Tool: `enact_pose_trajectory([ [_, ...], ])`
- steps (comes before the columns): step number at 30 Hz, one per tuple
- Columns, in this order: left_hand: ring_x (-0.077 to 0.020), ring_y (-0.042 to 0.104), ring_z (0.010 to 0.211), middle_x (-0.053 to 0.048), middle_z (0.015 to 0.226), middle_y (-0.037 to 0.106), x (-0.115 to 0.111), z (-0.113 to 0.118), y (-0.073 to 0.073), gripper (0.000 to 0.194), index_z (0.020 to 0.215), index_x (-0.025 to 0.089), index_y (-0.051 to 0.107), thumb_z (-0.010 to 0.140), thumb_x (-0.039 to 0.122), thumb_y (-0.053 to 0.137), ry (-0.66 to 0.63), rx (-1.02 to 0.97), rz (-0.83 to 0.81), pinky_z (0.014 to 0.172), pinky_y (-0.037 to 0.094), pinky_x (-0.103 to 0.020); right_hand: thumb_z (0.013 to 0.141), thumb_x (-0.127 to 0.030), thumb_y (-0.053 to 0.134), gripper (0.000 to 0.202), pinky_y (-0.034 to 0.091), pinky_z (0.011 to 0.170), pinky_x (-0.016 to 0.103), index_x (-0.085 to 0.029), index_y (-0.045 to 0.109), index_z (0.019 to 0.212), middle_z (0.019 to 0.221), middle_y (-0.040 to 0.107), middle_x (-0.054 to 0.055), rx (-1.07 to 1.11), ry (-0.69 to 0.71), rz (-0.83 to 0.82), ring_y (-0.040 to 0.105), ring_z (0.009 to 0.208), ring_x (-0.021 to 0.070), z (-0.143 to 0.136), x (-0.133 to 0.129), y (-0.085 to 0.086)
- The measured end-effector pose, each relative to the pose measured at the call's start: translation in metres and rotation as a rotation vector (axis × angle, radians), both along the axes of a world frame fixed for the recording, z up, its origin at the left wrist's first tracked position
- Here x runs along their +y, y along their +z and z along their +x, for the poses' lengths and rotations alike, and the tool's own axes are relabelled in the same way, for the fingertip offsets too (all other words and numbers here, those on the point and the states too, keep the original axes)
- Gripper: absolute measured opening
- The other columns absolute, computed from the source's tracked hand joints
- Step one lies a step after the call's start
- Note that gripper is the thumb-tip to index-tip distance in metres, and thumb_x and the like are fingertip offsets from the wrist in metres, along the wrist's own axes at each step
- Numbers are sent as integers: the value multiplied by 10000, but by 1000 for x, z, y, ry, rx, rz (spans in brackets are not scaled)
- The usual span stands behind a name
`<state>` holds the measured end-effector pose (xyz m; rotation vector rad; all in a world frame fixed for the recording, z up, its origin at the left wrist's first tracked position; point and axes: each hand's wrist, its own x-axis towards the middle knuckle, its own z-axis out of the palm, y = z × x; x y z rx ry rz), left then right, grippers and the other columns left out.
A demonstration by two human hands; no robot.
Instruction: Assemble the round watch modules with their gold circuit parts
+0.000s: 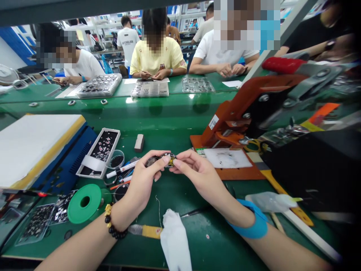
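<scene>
Over the middle of the bench, my left hand (145,175) grips what looks like a round watch case (170,161) with a dark rim and a yellow inside. A second dark, rounded part shows under my left fingers; I cannot tell whether it belongs to the case. My right hand (197,169) pinches the case's right edge between thumb and fingers. Below my hands lie a white cloth (175,241), a yellow-wrapped tool (149,231) and dark tweezers (197,211).
An orange lever press (237,113) with a white pad (228,157) stands at right. On the left are a blue box (84,146), a tray of small parts (98,169) and a green spool (84,203). Beyond the green conveyor (158,118), several people work.
</scene>
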<state>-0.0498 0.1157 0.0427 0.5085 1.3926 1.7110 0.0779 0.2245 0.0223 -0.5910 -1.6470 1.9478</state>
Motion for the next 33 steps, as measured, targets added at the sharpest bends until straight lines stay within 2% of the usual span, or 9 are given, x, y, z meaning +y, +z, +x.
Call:
enact_pose_trajectory([
  [6,-68,388,611,19,685,510,-2,1,0,230,953,197,786,804,359,851,4,13,6,508,286,-171,886,-430,790,275,636,849,260,-198,650,934,900,758,18,7,3,23,760,855,132,1,-3,-1],
  [13,-66,359,597,22,686,497,-2,-1,-3,289,1038,203,793,821,386,849,-13,85,25,521,258,-198,885,-428,789,271,643,863,275,-202,652,943,918,751,18,42,-17,25,747,859,127,0,-2,-1],
  [19,-71,363,583,23,652,510,-2,-1,-4,255,1030,215,797,839,380,832,3,158,12,523,241,-214,895,-413,781,246,632,875,266,-209,662,963,963,753,20,45,-13,32,738,889,121,0,0,-2],
  [21,-72,371,585,10,702,573,-2,-1,-5,223,1016,227,802,845,368,826,4,211,26,526,252,-220,895,-411,782,242,630,871,266,-212,667,970,970,750,21,46,-15,40,734,898,125,0,0,-3],
  [23,-69,385,599,-13,840,653,-3,0,-5,170,985,235,807,851,339,819,9,280,50,532,269,-229,894,-408,784,237,629,866,269,-216,674,977,979,748,23,48,-19,49,734,917,133,0,1,-4],
  [26,-75,434,653,-26,1008,674,-3,0,-5,115,964,250,813,858,296,807,15,359,89,558,304,-236,896,-399,784,219,627,874,271,-227,685,988,992,744,20,56,-27,65,736,951,140,1,1,-4],
  [33,-128,532,788,-38,995,640,-2,0,-5,112,974,269,821,864,271,799,17,401,128,620,368,-241,909,-376,768,180,618,905,270,-247,696,1012,1039,746,16,77,-47,111,736,976,133,2,2,-4],
])
